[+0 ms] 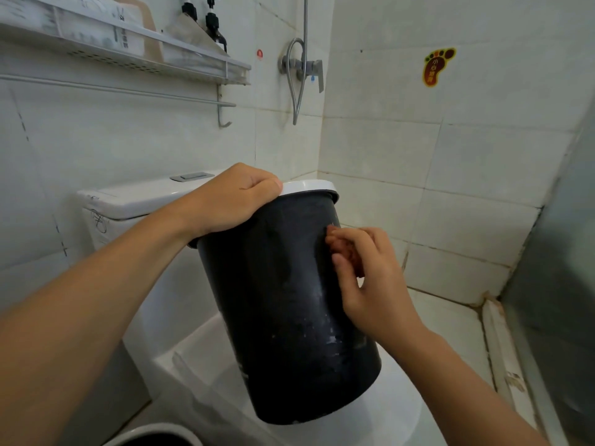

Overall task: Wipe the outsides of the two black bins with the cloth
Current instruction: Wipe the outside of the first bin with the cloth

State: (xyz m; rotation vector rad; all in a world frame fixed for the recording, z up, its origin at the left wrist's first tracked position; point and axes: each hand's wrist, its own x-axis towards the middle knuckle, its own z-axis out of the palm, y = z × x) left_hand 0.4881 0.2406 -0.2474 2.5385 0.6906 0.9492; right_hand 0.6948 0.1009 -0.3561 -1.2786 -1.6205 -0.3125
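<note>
At centre frame the left hand (pixel 231 196) clutched the tilted black bin (pixel 283 310) by its white rim (pixel 309 187); the right hand (pixel 370 284) pinched a brown cloth (pixel 349 252) against its side.

Cloth (pixel 349 252) mostly hidden; second bin (pixel 154 437) cut off.

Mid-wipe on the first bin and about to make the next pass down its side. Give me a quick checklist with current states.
1. Left hand holds the black bin at its white rim: ok.
2. Bin is held tilted over the closed toilet lid; whether its base rests there: cannot tell.
3. Right hand has the reddish-brown cloth bunched in its fingers: ok.
4. Cloth touches the bin's outer wall: ok, upper right side.
5. Wall clean: not ok, pale specks lower down.
6. Second bin: only a rim shows at the bottom edge; wiped or not: cannot tell.
</note>
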